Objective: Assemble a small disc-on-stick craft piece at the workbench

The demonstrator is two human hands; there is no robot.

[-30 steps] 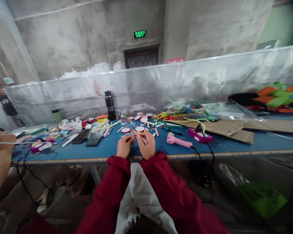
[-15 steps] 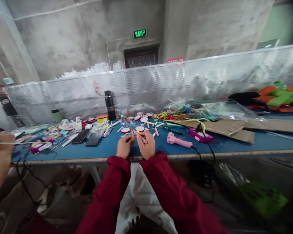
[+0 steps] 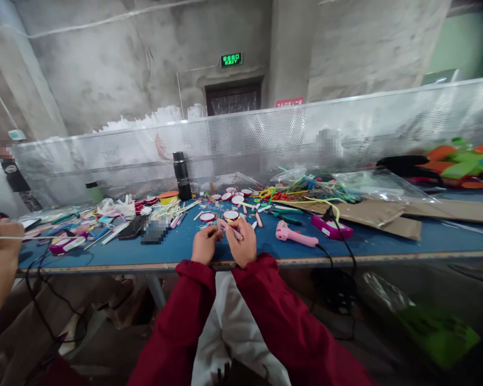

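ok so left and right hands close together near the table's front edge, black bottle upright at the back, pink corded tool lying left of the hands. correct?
One fix: in the head view, the pink corded tool lies right of the hands. The left hand, right hand and black bottle are as you said.

At the front of the table, left hand just beside right hand, with two discs just beyond — and, behind those, more discs, with a bottle back to the left, before the partition. To the right, a handheld tool, then a case, with pliers, cords and cardboard partly under plastic farther back. To the left, a phone, then another case — near a co-worker's hand.
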